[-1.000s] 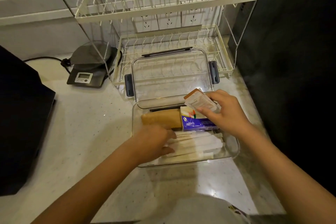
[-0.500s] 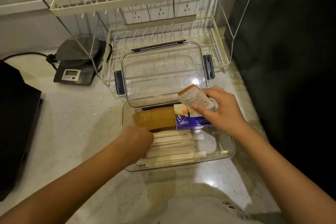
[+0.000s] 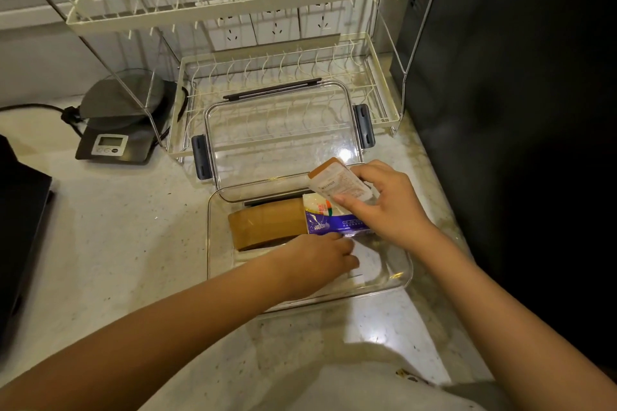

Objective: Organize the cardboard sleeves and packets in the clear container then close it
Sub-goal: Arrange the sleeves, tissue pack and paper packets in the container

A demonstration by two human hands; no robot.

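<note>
Head view: right hand [image 3: 387,207], grip pinching a white packet [image 3: 337,184] above the clear container's [image 3: 402,277] far right corner, is nearer the packets [image 3: 334,222] below; left hand [image 3: 320,264], grip unclear, covers the near-edge contents.

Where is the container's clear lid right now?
In the head view the clear lid lies open just behind the clear container, its far edge resting on the lower tier of the dish rack, right of the kitchen scale.
</note>
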